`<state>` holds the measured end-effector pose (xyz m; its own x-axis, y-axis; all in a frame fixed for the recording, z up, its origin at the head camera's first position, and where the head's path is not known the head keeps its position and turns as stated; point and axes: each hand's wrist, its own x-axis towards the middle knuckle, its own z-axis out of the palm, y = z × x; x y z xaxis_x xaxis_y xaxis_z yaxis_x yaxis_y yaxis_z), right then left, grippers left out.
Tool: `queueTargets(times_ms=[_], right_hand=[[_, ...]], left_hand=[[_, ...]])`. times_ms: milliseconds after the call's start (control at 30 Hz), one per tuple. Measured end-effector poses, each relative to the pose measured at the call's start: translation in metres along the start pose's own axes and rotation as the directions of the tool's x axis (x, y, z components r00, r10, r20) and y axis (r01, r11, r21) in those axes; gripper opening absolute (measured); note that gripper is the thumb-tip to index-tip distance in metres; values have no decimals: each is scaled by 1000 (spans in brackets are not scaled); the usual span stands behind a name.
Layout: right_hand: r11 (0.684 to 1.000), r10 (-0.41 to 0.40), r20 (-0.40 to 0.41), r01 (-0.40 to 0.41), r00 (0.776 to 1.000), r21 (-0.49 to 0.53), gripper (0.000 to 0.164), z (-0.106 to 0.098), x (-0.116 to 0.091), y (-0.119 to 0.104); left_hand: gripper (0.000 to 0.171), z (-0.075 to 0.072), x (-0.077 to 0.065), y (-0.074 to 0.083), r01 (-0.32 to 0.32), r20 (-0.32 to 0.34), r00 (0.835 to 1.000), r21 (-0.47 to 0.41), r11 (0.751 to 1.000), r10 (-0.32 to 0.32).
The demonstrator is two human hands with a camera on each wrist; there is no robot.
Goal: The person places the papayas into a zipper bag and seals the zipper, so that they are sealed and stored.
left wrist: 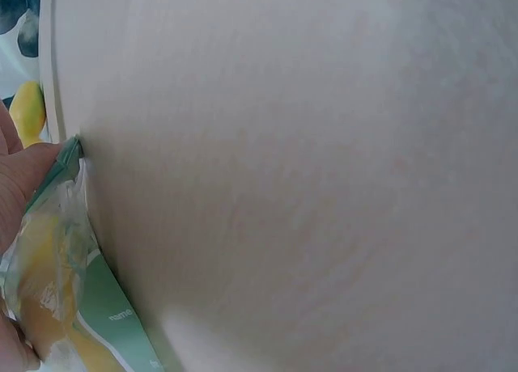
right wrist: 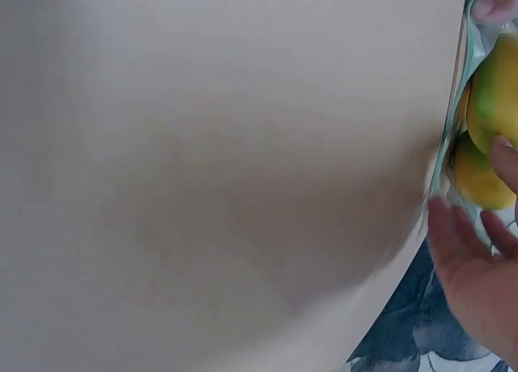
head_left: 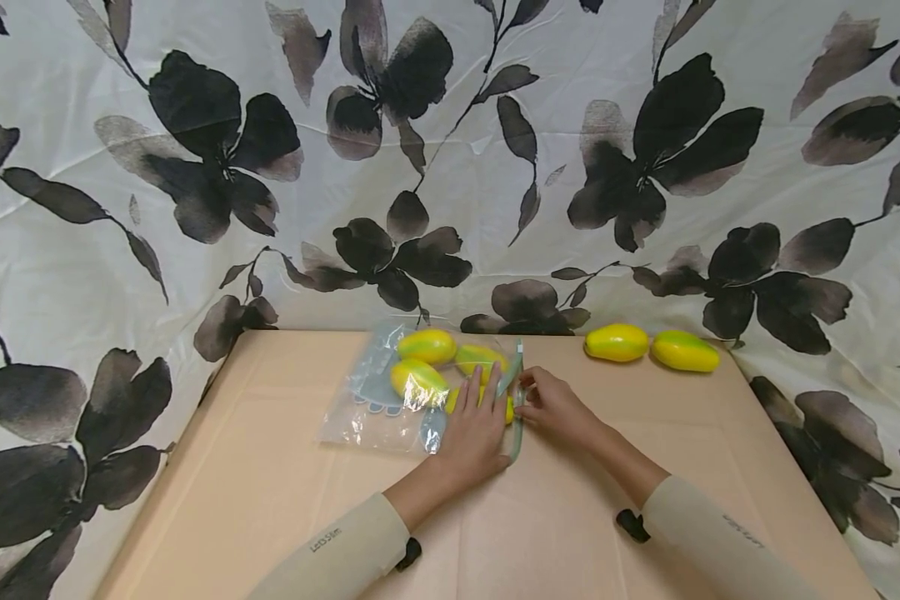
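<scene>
A clear zip bag (head_left: 378,421) with a green-edged mouth lies on the table, holding several yellow-green mangoes (head_left: 427,346). My left hand (head_left: 474,429) rests over the bag's mouth end with its fingers straight across the mangoes. In the left wrist view its thumb (left wrist: 40,158) touches the green edge at the bag's corner. At the far part of the mouth, my right hand (head_left: 558,408) grips the zip edge (head_left: 518,417) with bent fingers. Mangoes (right wrist: 483,174) show just inside the mouth in the right wrist view. My left hand hides part of the nearest mango.
Two more mangoes, one on the left (head_left: 616,342) and one on the right (head_left: 685,351), lie at the table's back right. The tan table (head_left: 270,500) ends at a floral cloth (head_left: 525,167) behind and at both sides.
</scene>
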<state>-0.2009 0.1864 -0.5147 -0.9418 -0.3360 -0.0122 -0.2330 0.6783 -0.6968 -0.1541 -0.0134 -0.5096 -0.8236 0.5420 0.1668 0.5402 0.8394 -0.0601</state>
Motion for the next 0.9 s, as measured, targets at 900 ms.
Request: queueTargets(times_ms=[900], right_hand=[[991, 73, -108, -84, 991, -105, 68, -62, -16, 32]], left_hand=[[116, 7, -1, -2, -5, -12, 1000, -34, 999, 5]])
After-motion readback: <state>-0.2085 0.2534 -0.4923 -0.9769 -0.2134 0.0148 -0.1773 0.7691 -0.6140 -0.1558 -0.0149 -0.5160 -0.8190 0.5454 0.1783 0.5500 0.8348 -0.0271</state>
